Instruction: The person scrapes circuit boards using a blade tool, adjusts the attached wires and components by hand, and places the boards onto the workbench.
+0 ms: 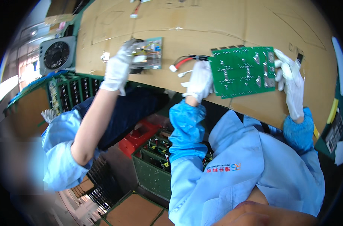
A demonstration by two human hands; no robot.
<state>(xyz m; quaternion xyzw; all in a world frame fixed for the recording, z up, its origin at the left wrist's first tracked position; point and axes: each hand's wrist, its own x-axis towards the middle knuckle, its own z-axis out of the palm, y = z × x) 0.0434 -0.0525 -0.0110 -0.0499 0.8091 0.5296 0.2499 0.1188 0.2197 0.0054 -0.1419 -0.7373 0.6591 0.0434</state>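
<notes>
Both hands – L hand (pixel 200 81), R hand (pixel 292 83) – gripping green circuit board (pixel 242 71), co-worker's gloved hand (pixel 118 67) nearby

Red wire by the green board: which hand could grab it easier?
Probably left. The left hand holds the green board at the edge right beside the red wire; the right hand holds the opposite edge, the whole board away.

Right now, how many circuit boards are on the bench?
2. A large green board held between the left hand and right hand; a smaller board under a co-worker's gloved hand. Crates below may hide more.
</notes>
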